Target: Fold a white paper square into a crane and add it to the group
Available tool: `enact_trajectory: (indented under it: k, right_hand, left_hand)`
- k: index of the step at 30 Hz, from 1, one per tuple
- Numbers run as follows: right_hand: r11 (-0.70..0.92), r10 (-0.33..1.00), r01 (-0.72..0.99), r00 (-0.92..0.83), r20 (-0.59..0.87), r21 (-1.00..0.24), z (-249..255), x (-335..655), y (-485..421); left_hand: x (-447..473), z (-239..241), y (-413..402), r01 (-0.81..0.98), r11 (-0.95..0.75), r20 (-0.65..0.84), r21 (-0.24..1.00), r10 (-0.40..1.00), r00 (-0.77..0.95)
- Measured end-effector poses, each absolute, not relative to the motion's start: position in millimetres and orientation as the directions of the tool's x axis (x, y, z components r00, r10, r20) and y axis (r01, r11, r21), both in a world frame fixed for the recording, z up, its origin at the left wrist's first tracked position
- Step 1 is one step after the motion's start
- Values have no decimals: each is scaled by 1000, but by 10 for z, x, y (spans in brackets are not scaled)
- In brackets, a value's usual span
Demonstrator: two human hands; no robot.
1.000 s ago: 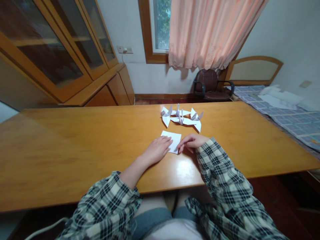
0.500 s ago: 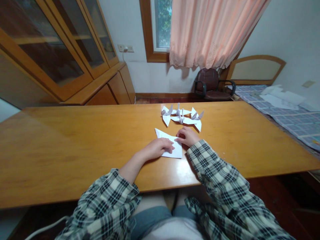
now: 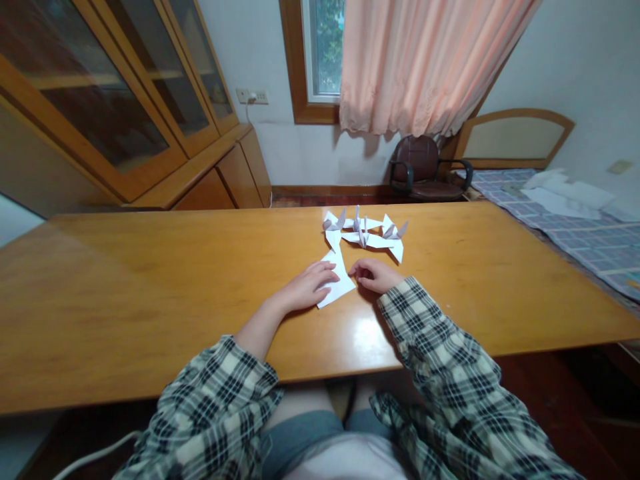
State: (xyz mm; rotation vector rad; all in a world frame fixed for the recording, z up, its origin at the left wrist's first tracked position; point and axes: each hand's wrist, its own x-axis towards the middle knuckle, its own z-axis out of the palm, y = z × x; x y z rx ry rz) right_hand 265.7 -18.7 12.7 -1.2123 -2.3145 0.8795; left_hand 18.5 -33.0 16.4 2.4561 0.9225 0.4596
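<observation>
Closest to you are your white top [image 3: 345, 460] and blue-grey shorts [image 3: 300, 432], with a pale cord [image 3: 95, 456] off to the left. Your checked sleeves [image 3: 450, 360] reach over the near edge of the table [image 3: 150, 300], the cuffs pulled back from both wrists.

Your left hand [image 3: 310, 287] lies palm down, open, with its fingers loosely spread over the left part of the paper [image 3: 341, 288]; it presses on the sheet rather than gripping it. The paper is on the table between your hands, folded, with one corner pointing at your right hand and a narrow point running away from you. Your right hand [image 3: 375, 275] is half curled, its fingertips just beside the paper's right edge; you cannot tell from here whether they touch or pinch it.

Just past the paper sit four white cranes [image 3: 364, 240], bunched together with their wings out. The paper's far point meets the left one in view, though contact is unclear.

Beyond the table, the cabinet [image 3: 243, 167] stands left, a brown chair [image 3: 419, 167] is behind the cranes, and the bed [image 3: 585, 243] is right. Farthest are the window [image 3: 329, 53] and pink curtain [image 3: 415, 67].
</observation>
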Motion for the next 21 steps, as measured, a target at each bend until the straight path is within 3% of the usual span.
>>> enact_trajectory:
  k: [9,15,21]
  right_hand:
    - [480,805,569,-588,78,-668,139,2633,-181]
    - [414,819,525,-571,52,-744,147,2629,-200]
    - [462,795,558,-605,43,-689,153,2643,-185]
  left_hand:
    - [123,94,-257,557,-641,100,528,698,709]
    - [99,77,-259,623,-624,80,473,734,675]
    - [116,115,-289,676,-638,44,369,739,673]
